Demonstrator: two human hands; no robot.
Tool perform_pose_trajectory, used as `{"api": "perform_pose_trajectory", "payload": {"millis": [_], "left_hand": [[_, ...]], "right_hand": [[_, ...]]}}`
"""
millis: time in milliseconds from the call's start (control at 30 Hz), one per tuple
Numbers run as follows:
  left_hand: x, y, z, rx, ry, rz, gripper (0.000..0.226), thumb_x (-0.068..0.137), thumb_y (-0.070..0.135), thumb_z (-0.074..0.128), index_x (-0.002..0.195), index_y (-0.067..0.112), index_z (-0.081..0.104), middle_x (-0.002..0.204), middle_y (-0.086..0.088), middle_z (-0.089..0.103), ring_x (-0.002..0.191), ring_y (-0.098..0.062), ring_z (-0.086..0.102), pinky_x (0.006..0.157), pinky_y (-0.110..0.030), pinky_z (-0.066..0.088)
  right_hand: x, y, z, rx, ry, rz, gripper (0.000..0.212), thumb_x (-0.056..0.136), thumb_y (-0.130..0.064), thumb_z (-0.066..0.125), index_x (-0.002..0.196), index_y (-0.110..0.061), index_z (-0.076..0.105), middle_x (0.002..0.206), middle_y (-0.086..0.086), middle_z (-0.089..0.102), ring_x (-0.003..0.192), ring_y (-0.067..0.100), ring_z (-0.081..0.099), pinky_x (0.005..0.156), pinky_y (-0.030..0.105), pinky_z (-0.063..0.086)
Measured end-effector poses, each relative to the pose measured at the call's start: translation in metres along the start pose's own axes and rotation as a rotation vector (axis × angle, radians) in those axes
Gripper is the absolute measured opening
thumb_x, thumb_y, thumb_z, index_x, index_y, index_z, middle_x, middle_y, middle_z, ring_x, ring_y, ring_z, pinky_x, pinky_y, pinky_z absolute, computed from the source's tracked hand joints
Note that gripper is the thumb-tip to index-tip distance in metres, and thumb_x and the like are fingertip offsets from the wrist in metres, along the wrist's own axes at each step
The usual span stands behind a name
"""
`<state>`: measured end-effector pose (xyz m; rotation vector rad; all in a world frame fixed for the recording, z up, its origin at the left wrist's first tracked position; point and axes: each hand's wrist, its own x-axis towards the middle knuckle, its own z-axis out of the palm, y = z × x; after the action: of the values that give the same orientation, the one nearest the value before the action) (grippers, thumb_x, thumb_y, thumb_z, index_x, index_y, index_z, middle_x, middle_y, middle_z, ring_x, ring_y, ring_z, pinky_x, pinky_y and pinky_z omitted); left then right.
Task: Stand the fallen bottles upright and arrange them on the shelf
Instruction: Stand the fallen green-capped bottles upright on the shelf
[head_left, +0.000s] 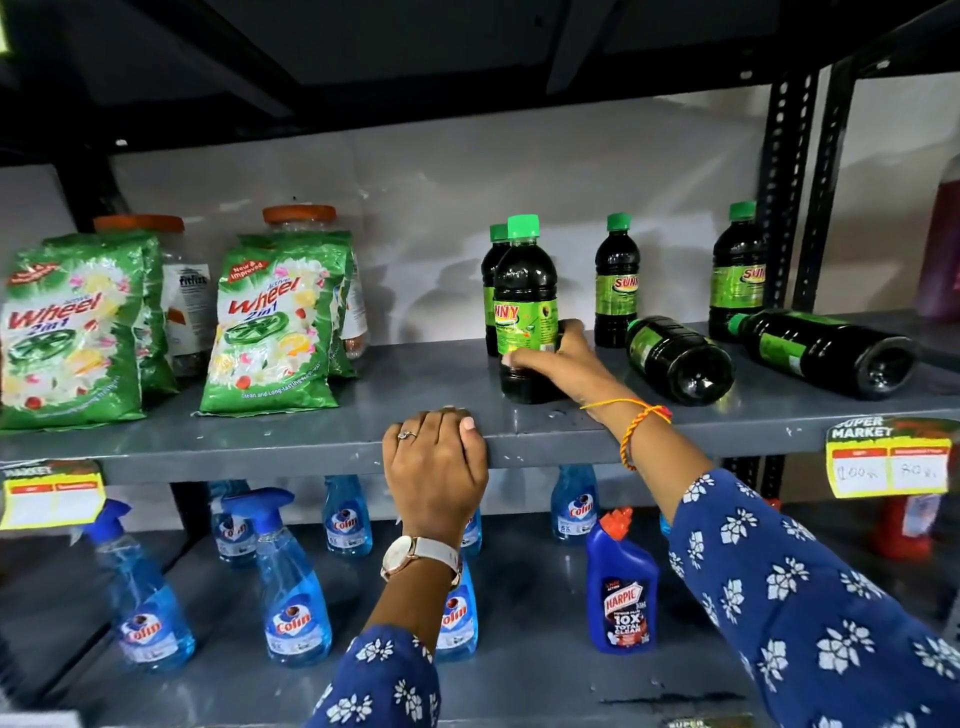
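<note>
Dark bottles with green caps and green labels stand on the grey shelf. My right hand grips the lower part of one upright bottle, which stands just in front of another upright bottle. Two more are upright at the back: one in the middle and one further right. Two bottles lie on their sides: one right of my hand, one at the far right. My left hand rests on the shelf's front edge, fingers curled over it.
Green detergent bags and orange-lidded jars fill the shelf's left half. A black upright post bounds the right end. Below, blue spray bottles and a blue toilet-cleaner bottle stand. Yellow price tags hang on the edge.
</note>
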<state>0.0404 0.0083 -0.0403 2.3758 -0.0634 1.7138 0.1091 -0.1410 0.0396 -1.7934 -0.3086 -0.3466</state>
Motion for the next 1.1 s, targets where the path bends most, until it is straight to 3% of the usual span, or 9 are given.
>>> {"api": "perform_pose_trajectory", "payload": {"millis": [100,233,300,400,500,633,767,1100], "left_hand": [[-0.0001,0.0,-0.0004,-0.001,-0.013,-0.006,0.035,0.087,0.023,0.037,0.077,0.01,0.068,0.074,-0.008,0.07,0.065,-0.027,0.059,0.076,-0.036,0.035],[-0.0003,0.0001,-0.001,-0.008,-0.014,-0.007,0.035,0.087,0.023,0.037,0.077,0.01,0.068,0.074,-0.008,0.07,0.066,-0.027,0.06,0.077,-0.036,0.035],[-0.0004,0.0001,-0.0007,-0.011,-0.007,-0.006,0.035,0.087,0.023,0.037,0.077,0.01,0.068,0.074,-0.008,0.07,0.066,-0.027,0.06,0.076,-0.037,0.036],[-0.0005,0.0004,0.0002,-0.023,0.007,-0.008,0.034,0.087,0.022,0.037,0.077,0.01,0.067,0.074,-0.008,0.069,0.066,-0.027,0.06,0.076,-0.037,0.036],[-0.0008,0.0001,0.0013,-0.029,0.019,-0.009,0.034,0.087,0.022,0.037,0.076,0.01,0.067,0.074,-0.008,0.069,0.066,-0.027,0.06,0.076,-0.038,0.036],[-0.0012,-0.0002,0.0021,-0.022,0.016,-0.009,0.035,0.087,0.022,0.037,0.076,0.009,0.067,0.073,-0.009,0.069,0.066,-0.028,0.06,0.076,-0.038,0.036],[-0.0014,-0.0001,0.0023,-0.021,0.024,-0.008,0.034,0.086,0.022,0.037,0.076,0.009,0.067,0.074,-0.008,0.069,0.067,-0.027,0.06,0.077,-0.038,0.036],[-0.0005,-0.0001,-0.0009,-0.005,-0.027,-0.018,0.035,0.086,0.023,0.036,0.076,0.01,0.067,0.073,-0.009,0.068,0.067,-0.028,0.06,0.076,-0.038,0.036]], "right_hand": [[0.0032,0.0026,0.0002,-0.02,0.06,-0.027,0.067,0.06,-0.022,0.085,0.108,-0.008,0.04,0.099,0.004,0.06,0.091,0.017,0.058,0.081,0.031,0.047],[0.0055,0.005,-0.0023,0.037,0.009,0.004,0.047,0.067,-0.017,0.073,0.107,-0.008,0.049,0.092,0.0,0.062,0.091,0.018,0.057,0.069,0.025,0.045],[0.0046,0.0042,-0.0007,0.063,-0.018,0.0,0.054,0.067,-0.021,0.077,0.109,-0.01,0.045,0.093,-0.002,0.061,0.091,0.015,0.057,0.069,0.023,0.044],[0.006,0.0044,0.0029,-0.049,0.013,-0.036,0.069,0.06,-0.024,0.083,0.115,-0.005,0.045,0.102,0.004,0.063,0.096,0.018,0.059,0.083,0.031,0.049],[0.0052,0.0052,0.0012,0.0,-0.015,-0.04,0.054,0.068,-0.011,0.075,0.116,-0.005,0.05,0.091,0.0,0.064,0.09,0.017,0.06,0.072,0.021,0.047],[0.0046,0.0052,-0.0027,0.049,-0.053,-0.013,0.058,0.068,-0.015,0.075,0.113,-0.01,0.038,0.091,-0.007,0.057,0.086,0.006,0.054,0.066,0.018,0.04],[0.0051,0.0064,-0.0003,-0.007,0.01,-0.044,0.073,0.059,-0.021,0.084,0.107,-0.015,0.03,0.093,-0.008,0.053,0.09,0.01,0.055,0.079,0.027,0.044],[-0.0012,0.0038,-0.0027,-0.142,0.044,-0.044,0.068,0.053,-0.031,0.086,0.11,-0.012,0.053,0.103,0.001,0.065,0.096,0.018,0.061,0.079,0.028,0.047]]}}
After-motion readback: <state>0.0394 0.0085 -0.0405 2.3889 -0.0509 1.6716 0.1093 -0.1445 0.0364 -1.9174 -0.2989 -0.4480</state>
